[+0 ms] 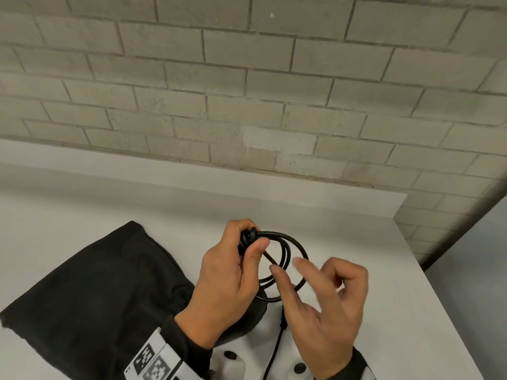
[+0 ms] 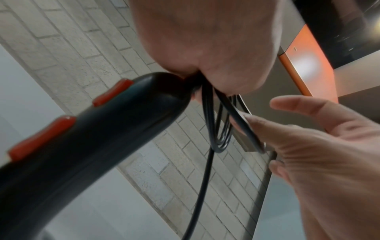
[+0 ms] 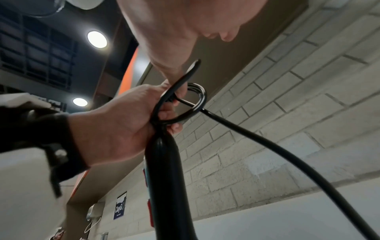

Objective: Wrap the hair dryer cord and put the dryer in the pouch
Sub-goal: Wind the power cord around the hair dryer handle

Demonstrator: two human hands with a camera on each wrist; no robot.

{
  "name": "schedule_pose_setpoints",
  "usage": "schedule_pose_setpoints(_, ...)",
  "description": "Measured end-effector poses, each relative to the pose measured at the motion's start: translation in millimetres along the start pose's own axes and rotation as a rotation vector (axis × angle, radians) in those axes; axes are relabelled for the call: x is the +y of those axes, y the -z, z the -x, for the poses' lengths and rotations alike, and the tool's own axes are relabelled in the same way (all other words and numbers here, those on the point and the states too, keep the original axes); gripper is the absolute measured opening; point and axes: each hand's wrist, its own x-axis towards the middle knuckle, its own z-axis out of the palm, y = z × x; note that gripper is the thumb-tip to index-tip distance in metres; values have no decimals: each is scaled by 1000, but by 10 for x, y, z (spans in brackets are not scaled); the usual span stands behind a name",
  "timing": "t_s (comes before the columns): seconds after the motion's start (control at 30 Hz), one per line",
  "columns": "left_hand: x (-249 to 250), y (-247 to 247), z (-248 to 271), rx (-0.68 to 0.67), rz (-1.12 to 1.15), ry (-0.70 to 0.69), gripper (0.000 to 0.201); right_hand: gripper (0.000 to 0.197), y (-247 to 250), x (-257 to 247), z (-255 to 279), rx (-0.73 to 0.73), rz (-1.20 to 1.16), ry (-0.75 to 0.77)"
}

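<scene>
A black hair dryer (image 1: 252, 322) shows only partly in the head view, under my left hand (image 1: 236, 259). Its handle (image 2: 92, 146), black with red buttons, fills the left wrist view. My left hand grips several loops of the black cord (image 1: 292, 238) against the end of the handle (image 3: 164, 162). My right hand (image 1: 301, 283) is just right of the loops. Its index finger (image 2: 267, 129) is extended and touches the cord, with the thumb held apart. The loose cord tail (image 1: 277, 349) hangs down toward me. The black fabric pouch (image 1: 96, 283) lies flat to the left.
The white table (image 1: 356, 237) stands against a pale brick wall (image 1: 247, 91), and its right edge runs diagonally past my right hand. Bare tabletop lies behind and to the right of the hands.
</scene>
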Motion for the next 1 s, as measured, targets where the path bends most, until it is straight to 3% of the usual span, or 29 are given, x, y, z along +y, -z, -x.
schedule_pose_setpoints(0.07, -5, -6, -6, 7, 4, 1, 16, 20, -4, -40, 0, -82, 45, -3)
schedule_pose_setpoints(0.23, 16, -34, 23, -34, -23, -25, 7, 31, -91, -51, -7, -369, 75, -176)
schedule_pose_setpoints(0.4, -52, -4, -14, 22, -50, -11, 12, 13, -4, -79, -127, -633, -264, -556)
schedule_pose_setpoints(0.5, -48, 6, -28, 51, -51, -37, 19, 20, 100, -74, -279, -768, -479, -730)
schedule_pose_setpoints(0.6, -43, -1, -19, 39, -48, -68, 18, 33, 175, -15, -382, -800, -737, -904)
schedule_pose_setpoints(0.7, -15, -1, -24, 15, -62, -120, 28, 34, 247, 52, -434, -841, -866, -964)
schedule_pose_setpoints(0.8, -16, -3, -60, 18, -76, -155, 29, 34, 283, 28, -438, -818, -763, -935)
schedule_pose_setpoints(0.93, -63, -6, -119, 30, -131, -150, 32, 19, 329, -112, -372, -676, -451, -733)
schedule_pose_setpoints(1.0, -77, -15, -128, 17, -149, -159, 33, 18, 361, -158, -330, -622, -435, -737)
